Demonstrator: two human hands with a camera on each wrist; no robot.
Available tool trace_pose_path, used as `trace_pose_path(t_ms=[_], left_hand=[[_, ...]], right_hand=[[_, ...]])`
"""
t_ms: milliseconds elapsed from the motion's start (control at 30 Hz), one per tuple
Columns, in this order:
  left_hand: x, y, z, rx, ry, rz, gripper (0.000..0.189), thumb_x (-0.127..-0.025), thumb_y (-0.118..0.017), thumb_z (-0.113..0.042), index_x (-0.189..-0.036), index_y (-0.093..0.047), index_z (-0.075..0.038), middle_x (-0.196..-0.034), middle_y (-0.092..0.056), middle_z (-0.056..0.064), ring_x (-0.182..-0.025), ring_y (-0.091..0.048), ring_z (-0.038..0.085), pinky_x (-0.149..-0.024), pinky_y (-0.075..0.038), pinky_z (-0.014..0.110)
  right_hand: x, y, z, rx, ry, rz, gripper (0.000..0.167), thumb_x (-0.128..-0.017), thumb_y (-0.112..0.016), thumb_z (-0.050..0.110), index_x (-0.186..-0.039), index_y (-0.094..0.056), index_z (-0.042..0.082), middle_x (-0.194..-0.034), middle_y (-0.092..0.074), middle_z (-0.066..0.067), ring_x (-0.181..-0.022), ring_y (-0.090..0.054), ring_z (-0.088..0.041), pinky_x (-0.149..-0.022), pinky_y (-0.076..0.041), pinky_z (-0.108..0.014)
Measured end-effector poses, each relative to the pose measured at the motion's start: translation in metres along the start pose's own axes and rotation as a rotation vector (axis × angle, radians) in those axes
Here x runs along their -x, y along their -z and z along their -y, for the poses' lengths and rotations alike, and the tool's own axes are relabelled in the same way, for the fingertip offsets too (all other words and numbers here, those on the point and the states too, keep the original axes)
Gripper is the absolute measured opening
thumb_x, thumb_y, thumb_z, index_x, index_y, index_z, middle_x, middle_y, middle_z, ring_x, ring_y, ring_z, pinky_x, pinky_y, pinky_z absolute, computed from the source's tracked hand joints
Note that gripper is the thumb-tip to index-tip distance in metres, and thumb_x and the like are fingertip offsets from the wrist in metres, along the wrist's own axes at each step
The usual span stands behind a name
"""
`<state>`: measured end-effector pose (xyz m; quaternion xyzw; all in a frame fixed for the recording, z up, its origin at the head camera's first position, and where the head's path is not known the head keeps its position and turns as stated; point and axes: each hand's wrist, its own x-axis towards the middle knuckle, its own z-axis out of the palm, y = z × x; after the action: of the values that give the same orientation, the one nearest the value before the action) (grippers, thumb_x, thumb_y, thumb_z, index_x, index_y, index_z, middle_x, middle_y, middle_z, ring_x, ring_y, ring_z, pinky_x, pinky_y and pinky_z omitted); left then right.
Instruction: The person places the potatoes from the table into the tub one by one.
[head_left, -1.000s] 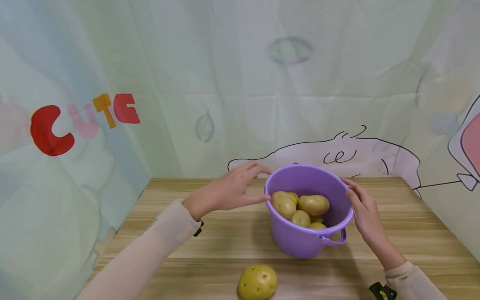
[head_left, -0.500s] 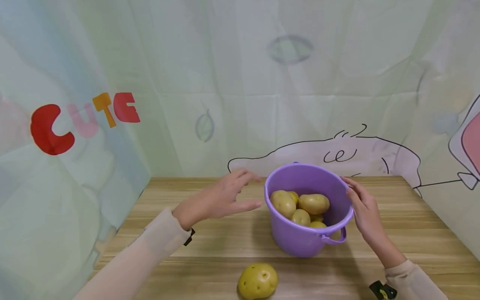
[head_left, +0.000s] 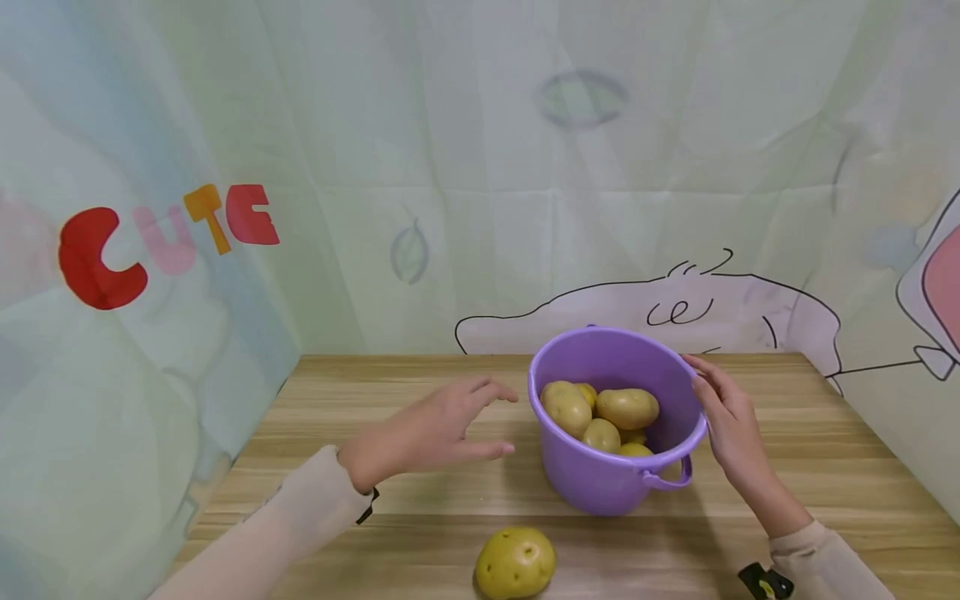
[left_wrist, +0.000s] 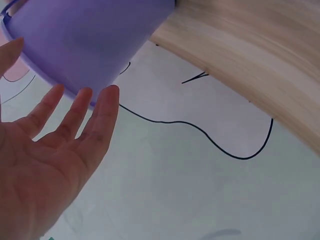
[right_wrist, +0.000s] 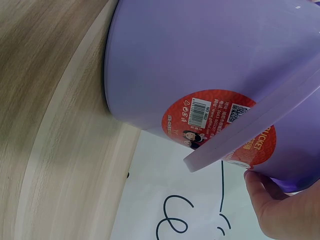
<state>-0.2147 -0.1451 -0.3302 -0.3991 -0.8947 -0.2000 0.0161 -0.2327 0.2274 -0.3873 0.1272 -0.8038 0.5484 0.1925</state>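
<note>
In the head view a purple bucket (head_left: 600, 475) stands on the wooden table with several potatoes (head_left: 627, 409) inside. My right hand (head_left: 731, 421) grips the bucket's rim on the right side; the right wrist view shows its bent fingers at the rim, near a red label (right_wrist: 215, 125) and the bucket's handle (right_wrist: 250, 120). My left hand (head_left: 435, 425) is held just left of the bucket, thumb and fingers spread apart, holding nothing. From the left wrist camera, the fingertips overlap the bucket's edge. A single yellow potato (head_left: 515, 562) lies on the table in front of the bucket.
The wooden table (head_left: 360, 533) reaches back to a printed curtain (head_left: 480, 167), which also hangs along the left and right sides. The bucket's small side loop (head_left: 671, 481) sticks out at its front right.
My left hand has left the bucket's left rim and moved left, then down toward the near side. The right hand, bucket and loose potato stay where they were.
</note>
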Motion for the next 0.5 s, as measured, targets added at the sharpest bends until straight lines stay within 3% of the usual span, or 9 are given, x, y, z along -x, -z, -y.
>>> trace_pose_path(t_ms=[267, 500], left_hand=[[0.011, -0.014, -0.007, -0.013, 0.029, 0.054, 0.061, -0.093, -0.065, -0.051, -0.139, -0.052, -0.013, -0.132, -0.054, 0.002, -0.122, -0.052, 0.017, -0.104, -0.045, 0.037], [0.019, -0.027, -0.014, -0.044, -0.006, 0.068, 0.064, -0.094, -0.064, -0.052, -0.141, -0.050, -0.013, -0.130, -0.054, 0.004, -0.118, -0.054, 0.017, -0.102, -0.046, 0.036]], right_hand=[[0.000, 0.000, 0.002, -0.016, 0.002, -0.002, 0.041, -0.108, -0.042, 0.019, -0.140, -0.051, -0.006, -0.114, -0.064, 0.010, -0.099, -0.062, -0.002, -0.082, -0.051, -0.016], [0.000, 0.000, 0.002, -0.011, -0.003, 0.002, 0.041, -0.108, -0.042, 0.019, -0.140, -0.050, -0.006, -0.115, -0.064, 0.007, -0.099, -0.062, -0.002, -0.082, -0.051, -0.016]])
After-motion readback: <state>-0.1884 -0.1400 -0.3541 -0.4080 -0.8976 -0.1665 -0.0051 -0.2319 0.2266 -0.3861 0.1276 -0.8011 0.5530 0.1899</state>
